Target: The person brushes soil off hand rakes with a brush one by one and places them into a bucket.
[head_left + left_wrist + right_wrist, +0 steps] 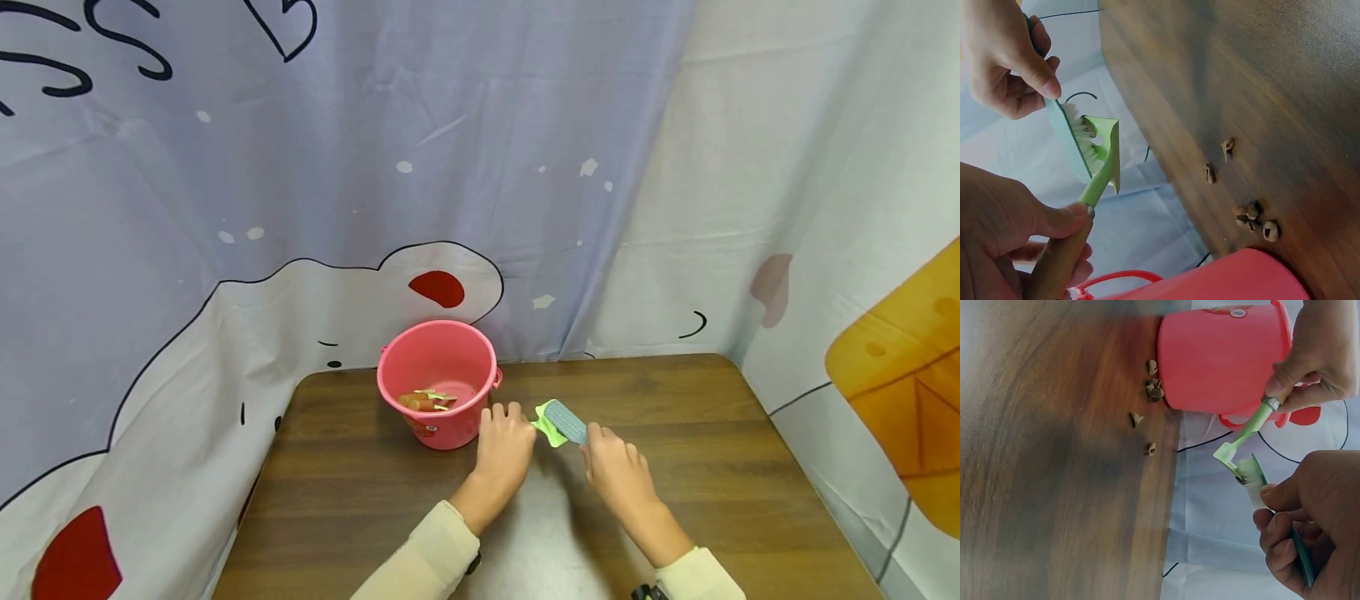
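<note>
My left hand [506, 442] grips the wooden handle [1060, 253] of a small garden hoe with a light green head [1109, 162]. In my right hand [618, 471] is a scrub brush [566, 422] with a blue-green back, gripped at its near end. Its white bristles [1252, 482] touch the hoe's head, and both are held above the table. Beside my left hand stands a pink bucket [450, 432]. Several dry brown bits [1270, 230] lie on the table near the bucket in both wrist views; I cannot make them out in the head view.
Inside the bucket lie wooden-handled tools [422, 403] with light green parts. The brown wooden table [337, 492] ends at a patterned curtain [540, 208] behind the bucket. A pink handle lug [497, 379] sticks out at the bucket's right side.
</note>
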### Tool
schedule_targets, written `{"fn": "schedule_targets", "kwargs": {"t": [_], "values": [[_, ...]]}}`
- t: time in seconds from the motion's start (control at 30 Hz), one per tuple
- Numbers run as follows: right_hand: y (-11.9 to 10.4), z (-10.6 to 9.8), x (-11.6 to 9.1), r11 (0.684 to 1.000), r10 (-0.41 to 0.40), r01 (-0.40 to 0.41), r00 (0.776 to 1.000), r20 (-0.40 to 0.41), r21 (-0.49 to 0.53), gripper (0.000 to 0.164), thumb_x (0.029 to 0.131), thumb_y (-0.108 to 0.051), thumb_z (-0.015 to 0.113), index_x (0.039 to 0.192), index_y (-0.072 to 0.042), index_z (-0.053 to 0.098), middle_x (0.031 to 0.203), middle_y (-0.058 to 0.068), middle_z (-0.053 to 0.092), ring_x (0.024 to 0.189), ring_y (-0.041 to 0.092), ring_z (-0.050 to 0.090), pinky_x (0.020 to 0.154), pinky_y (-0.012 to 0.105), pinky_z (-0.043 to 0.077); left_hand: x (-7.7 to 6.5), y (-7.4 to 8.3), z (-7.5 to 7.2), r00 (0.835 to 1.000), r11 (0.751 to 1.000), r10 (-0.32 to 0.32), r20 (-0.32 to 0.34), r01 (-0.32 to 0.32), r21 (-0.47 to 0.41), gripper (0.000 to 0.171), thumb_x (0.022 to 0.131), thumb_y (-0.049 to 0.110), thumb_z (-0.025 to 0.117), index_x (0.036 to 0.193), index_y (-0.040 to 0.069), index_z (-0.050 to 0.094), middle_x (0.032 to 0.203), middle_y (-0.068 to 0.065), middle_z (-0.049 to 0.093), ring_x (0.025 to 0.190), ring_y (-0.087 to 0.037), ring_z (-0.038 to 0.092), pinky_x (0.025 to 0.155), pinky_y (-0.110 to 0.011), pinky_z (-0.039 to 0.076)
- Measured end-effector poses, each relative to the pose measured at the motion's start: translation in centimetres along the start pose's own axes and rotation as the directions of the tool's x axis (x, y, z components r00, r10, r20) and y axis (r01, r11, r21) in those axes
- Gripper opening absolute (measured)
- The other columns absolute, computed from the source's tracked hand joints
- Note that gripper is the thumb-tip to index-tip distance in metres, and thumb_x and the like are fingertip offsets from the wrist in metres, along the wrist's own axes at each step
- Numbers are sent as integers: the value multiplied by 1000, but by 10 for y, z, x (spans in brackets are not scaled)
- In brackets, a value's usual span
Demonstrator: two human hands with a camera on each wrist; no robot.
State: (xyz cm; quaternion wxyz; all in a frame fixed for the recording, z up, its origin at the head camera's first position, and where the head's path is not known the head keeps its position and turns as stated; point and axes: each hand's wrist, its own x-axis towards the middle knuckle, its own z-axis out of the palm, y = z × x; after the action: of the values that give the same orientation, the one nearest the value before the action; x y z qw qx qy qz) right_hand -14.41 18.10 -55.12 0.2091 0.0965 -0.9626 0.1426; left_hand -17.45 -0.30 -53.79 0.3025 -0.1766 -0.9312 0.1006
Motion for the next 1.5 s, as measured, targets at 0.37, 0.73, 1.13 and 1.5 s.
{"fn": "schedule_targets", "kwargs": {"t": [0.37,0.73,1.13,1.5], "values": [[5,-3,-1,1000,-10,10,1000,-15,-17,28,84,-11,82,88,-2,55,73,10,62,54,41,65,41,47,45,-5,2,4,999,1000,-11,-31,10,-7,13,84,12,68,78,11,79,74,0,58,71,-20,56,61,-34,32],[8,-4,-1,1000,-3,2,1000,-28,-22,27,86,-10,80,88,-2,54,71,10,60,54,40,65,41,46,45,-5,7,6,999,1000,-27,-29,26,-10,13,85,11,68,78,10,79,74,0,58,72,-20,55,61,-36,32],[35,-19,3,997,70,-69,997,-24,14,23,91,-8,74,90,3,54,74,16,63,58,44,66,42,49,48,-10,-8,10,997,997,-71,-12,71,-3,14,83,10,68,75,11,79,72,-3,57,70,-21,55,59,-36,31],[32,-16,4,995,13,-8,999,-43,101,25,87,-7,79,91,1,55,75,13,61,60,36,65,45,45,48,-6,-15,3,998,998,-69,-8,69,-13,15,87,12,67,80,8,80,75,-2,58,71,-21,57,60,-36,36]]}}
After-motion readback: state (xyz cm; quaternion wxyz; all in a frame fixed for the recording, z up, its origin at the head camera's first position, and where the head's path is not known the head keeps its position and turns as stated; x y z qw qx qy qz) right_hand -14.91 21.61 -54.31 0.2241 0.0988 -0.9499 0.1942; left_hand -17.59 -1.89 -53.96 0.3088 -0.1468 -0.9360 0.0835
